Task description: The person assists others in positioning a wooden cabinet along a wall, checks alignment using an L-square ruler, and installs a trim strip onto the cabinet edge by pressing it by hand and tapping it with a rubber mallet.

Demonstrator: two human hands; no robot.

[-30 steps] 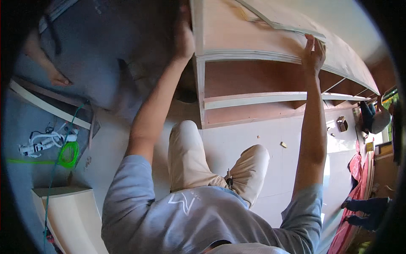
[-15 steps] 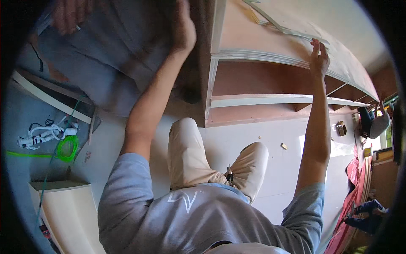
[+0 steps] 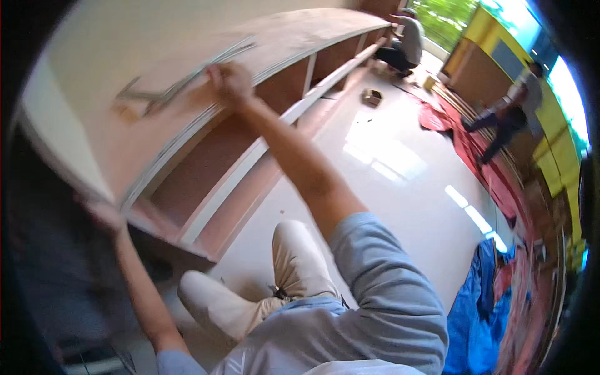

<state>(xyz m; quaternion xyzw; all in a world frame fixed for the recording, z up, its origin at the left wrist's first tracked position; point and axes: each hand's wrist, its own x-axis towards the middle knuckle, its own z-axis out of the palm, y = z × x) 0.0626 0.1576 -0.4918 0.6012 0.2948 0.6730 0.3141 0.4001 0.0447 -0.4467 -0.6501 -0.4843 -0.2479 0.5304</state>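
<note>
Pinkish wood cabinet, thin grey strips lying on top; right hand by front edge, left hand by near corner; both grips blurred, cannot tell.

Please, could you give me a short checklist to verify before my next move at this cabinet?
1. Right grip on the thin strips: cannot tell; it is right by them, but contact is unclear.
2. Left grip on the cabinet: cannot tell; it is blurred near the close corner.
3. Thin strips all parallel: not ok; they lie at different angles.
4. Crouching person away from both hands: ok; at the far end.
5. Standing person away: ok; beside the red sheet.
</note>
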